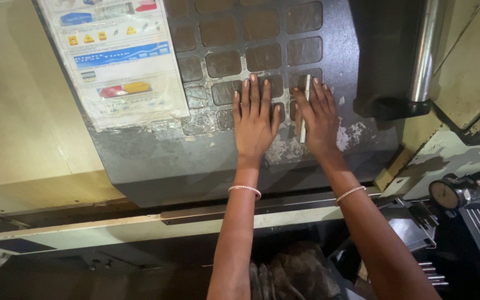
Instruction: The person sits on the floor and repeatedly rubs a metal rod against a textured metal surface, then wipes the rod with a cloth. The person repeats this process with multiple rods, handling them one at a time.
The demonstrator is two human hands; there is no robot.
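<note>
1. Pressing my left hand (254,119) flat, fingers spread and holding nothing, against the dark grey control panel (156,155), a painted metal face scuffed and chipped pale near my wrists.
2. My right hand (319,118) lies just beside it, fingers fairly straight, with a slim, shiny metal rod (305,108) pinned lengthwise against the panel; the rod stands nearly upright along my fingers.
3. Under both hands runs a grid of square, rounded-corner buttons (262,56), dull brown, worn, some covered by wrinkled clear film.
4. A laminated chart (119,58) with coloured pictures is stuck on the panel's left, its plastic edges crinkled.
5. A thin beaded bracelet (245,189) circles each wrist.
6. A smooth, polished steel cylinder (424,50) stands upper right, and a round dial gauge (446,194) sits lower right.
</note>
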